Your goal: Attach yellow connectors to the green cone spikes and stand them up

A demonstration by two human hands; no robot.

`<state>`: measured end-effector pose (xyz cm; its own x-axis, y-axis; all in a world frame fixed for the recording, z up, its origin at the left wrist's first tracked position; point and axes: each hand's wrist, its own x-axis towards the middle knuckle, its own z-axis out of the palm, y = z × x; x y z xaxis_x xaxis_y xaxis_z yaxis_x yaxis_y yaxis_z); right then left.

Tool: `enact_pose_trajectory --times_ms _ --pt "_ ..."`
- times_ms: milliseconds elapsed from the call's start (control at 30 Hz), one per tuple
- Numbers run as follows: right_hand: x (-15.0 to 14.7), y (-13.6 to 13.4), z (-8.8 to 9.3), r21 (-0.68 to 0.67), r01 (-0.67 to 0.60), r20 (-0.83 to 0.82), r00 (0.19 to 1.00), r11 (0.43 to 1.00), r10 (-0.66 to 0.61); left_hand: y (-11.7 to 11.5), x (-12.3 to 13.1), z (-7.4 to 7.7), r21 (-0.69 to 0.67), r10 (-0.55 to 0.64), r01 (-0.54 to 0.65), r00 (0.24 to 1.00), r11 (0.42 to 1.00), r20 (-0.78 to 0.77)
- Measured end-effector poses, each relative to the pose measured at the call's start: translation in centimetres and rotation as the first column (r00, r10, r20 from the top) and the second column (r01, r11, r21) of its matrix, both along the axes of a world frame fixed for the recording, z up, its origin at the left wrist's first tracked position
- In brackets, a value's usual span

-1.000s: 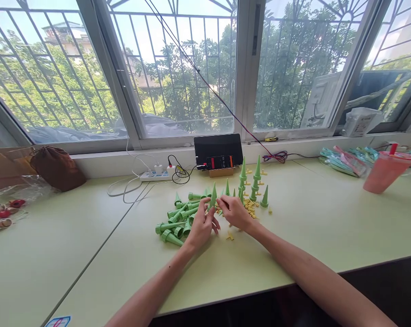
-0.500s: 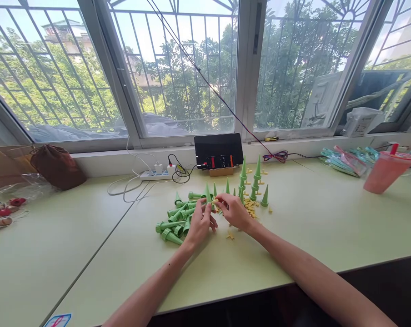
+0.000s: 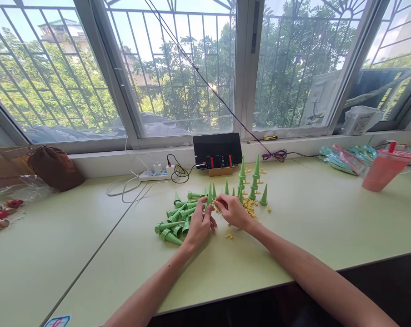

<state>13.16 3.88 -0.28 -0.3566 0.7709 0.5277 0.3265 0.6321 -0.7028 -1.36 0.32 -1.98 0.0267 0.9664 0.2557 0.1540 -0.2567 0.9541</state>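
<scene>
Upright between my hands is a green plastic spike (image 3: 209, 194), its base gripped by the fingers of my left hand (image 3: 200, 225). My right hand (image 3: 233, 211) pinches a small yellow valve piece against the side of that spike; the fingertips mostly cover the piece. Left of my left hand lies a heap of green spikes (image 3: 173, 225), tipped on their sides. Beyond my right hand, stacked green spikes (image 3: 256, 175) stand with yellow pieces poking out of their sides. A pile of yellow T-shaped valves (image 3: 250, 207) lies beside my right wrist, and a few loose valves (image 3: 229, 235) lie nearer me.
A tablet (image 3: 217, 150) with a phone leans at the window sill. Left of it sits a power strip (image 3: 154, 174) with cables. A red drink cup (image 3: 388, 171) stands at right near plastic packets (image 3: 340, 160). A brown bag (image 3: 55, 168) is far left.
My right fingers have closed in on the spike's side, and the yellow piece between them now shows less. The view has shifted slightly; the heap and stacks have stayed put.
</scene>
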Motion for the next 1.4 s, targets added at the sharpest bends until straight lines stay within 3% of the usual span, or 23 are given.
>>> enact_pose_trajectory --times_ms 200,467,700,800,933,1100,1300,1400 --pt "-0.09 0.18 -0.18 -0.212 -0.105 -0.038 0.994 0.972 0.099 -0.22 0.01 0.09 -0.002 -0.001 0.001 1.000 1.000 -0.018" --pt "-0.12 0.23 -0.43 -0.421 -0.278 -0.122 0.961 0.863 0.250 -0.01 0.08 -0.06 0.004 -0.007 0.007 1.000 1.000 -0.010" --pt "0.01 0.06 0.06 -0.310 -0.180 -0.015 0.983 0.934 0.185 -0.18 -0.15 -0.01 0.000 0.031 -0.031 0.995 1.000 -0.093" --pt "0.01 0.24 -0.19 -0.113 -0.080 0.088 0.992 0.990 0.090 -0.29 -0.10 0.27 0.013 0.061 -0.060 0.994 0.998 -0.088" --pt "0.06 0.42 -0.72 0.075 -0.007 0.184 0.983 0.997 -0.007 -0.38 0.01 0.56 0.031 0.050 -0.047 0.994 0.998 -0.097" --pt "0.20 0.32 -0.81 0.072 -0.003 0.209 0.978 0.997 -0.012 -0.45 -0.05 0.54 0.023 0.045 -0.043 0.993 0.999 -0.108" --pt "0.17 0.14 -0.40 0.010 -0.029 0.134 0.991 1.000 0.028 -0.19 -0.21 0.24 -0.046 -0.006 0.006 1.000 0.999 -0.007" --pt "0.13 0.06 -0.18 -0.126 -0.092 0.019 0.995 0.988 0.095 -0.09 -0.25 0.19 -0.068 -0.039 0.043 0.998 0.997 0.048"
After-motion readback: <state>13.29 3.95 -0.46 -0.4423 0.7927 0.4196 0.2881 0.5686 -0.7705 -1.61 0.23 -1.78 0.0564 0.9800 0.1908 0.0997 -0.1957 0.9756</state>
